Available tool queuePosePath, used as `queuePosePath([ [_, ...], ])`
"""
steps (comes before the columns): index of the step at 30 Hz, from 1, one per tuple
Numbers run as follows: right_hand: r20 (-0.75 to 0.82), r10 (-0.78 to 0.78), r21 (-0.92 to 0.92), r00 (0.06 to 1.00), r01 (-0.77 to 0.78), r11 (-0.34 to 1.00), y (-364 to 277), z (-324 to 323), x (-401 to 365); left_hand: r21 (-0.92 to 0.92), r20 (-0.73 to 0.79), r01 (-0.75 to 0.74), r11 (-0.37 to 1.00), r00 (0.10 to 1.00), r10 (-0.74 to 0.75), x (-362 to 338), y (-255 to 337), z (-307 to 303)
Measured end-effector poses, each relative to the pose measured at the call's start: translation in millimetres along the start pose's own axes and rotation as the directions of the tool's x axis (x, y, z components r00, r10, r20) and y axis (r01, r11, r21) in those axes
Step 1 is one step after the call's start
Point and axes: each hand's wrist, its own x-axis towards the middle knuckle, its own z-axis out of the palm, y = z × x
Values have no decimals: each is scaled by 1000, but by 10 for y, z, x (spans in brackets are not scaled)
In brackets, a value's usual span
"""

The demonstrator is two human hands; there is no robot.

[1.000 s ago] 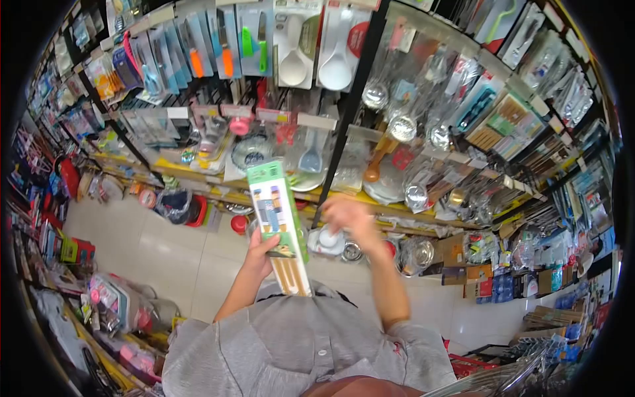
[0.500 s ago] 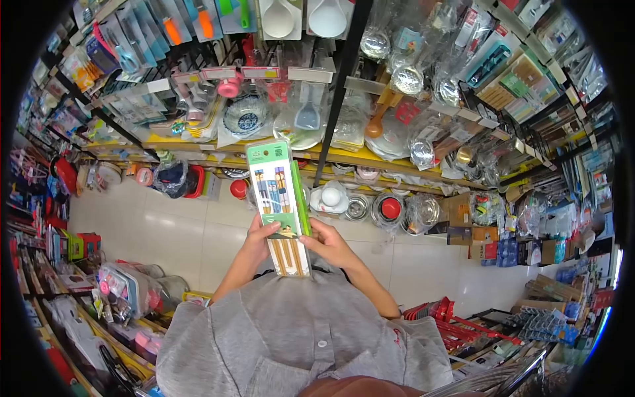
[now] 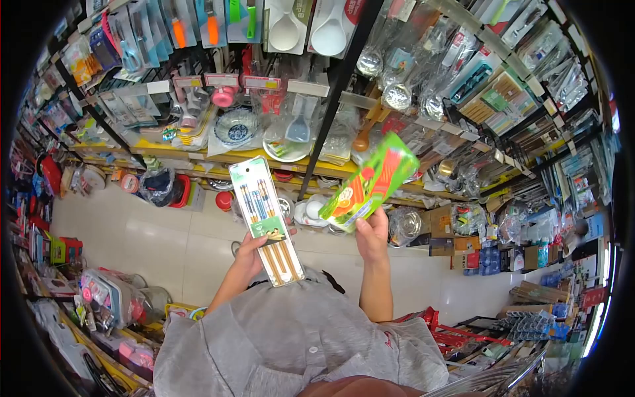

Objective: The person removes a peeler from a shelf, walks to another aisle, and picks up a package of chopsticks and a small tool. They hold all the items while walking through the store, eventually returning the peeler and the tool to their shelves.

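Note:
My left hand (image 3: 246, 257) is closed around the lower half of a chopsticks pack (image 3: 256, 198), thumb on its front. The pack is long, white and green, with patterned handles at the top and brown wooden lengths below, and it leans slightly left. Off to the right, my right hand (image 3: 373, 237) pinches the lower end of a green package (image 3: 374, 180) printed with orange and red food pictures. That package tilts up to the right and is blurred, so its contents cannot be made out. The two packs are apart, both in front of my grey shirt.
Ahead stands a shelf rack with a dark upright post (image 3: 329, 109), hung with white ladles (image 3: 284, 34), a blue-patterned bowl (image 3: 236, 127) and a wooden spoon (image 3: 364, 137). Cardboard boxes (image 3: 438, 221) stand low at right. A red rack (image 3: 430, 321) is beside me, over the tiled floor (image 3: 155, 245).
The green package was behind the chopsticks pack; my right hand has drawn it away to the right and tilted it. My left hand has moved slightly left with the chopsticks pack.

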Motion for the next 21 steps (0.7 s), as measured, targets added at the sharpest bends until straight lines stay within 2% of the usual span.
queuePosePath([
  [3,-38,32,19,999,-31,999,278,-152,-34,7,30,15,1000,999,-15,-15,-4,-49],
  [5,-252,176,49,952,-169,984,566,-225,-70,-5,-31,18,1000,999,-18,-79,-26,-78],
  [7,-307,216,87,927,-199,976,961,-317,-161,-20,-64,11,1000,998,-13,-137,-24,-147],
  [9,-427,398,43,812,-421,906,1493,-544,-377,-9,-121,-21,1000,992,20,-188,-9,-258],
  [11,-412,657,39,631,-709,705,1988,-779,-629,-40,-156,-40,998,987,33,-244,39,-318],
  [12,-407,663,37,628,-714,699,2242,-922,-712,-40,-171,-64,997,984,57,-278,63,-350],
  [14,-55,926,220,373,-900,376,2699,-1141,-817,-41,-202,-93,995,976,83,-360,127,-419],
  [17,-112,952,147,284,-943,299,3139,-1032,-611,-52,-288,-134,990,951,114,-537,174,-567],
  [19,-189,930,135,315,-930,342,3274,-716,-244,-110,-319,-212,971,933,167,-636,195,-765],
  [21,-142,925,77,351,-928,364,3405,-518,237,-135,-369,-233,963,914,169,-701,274,-823],
])
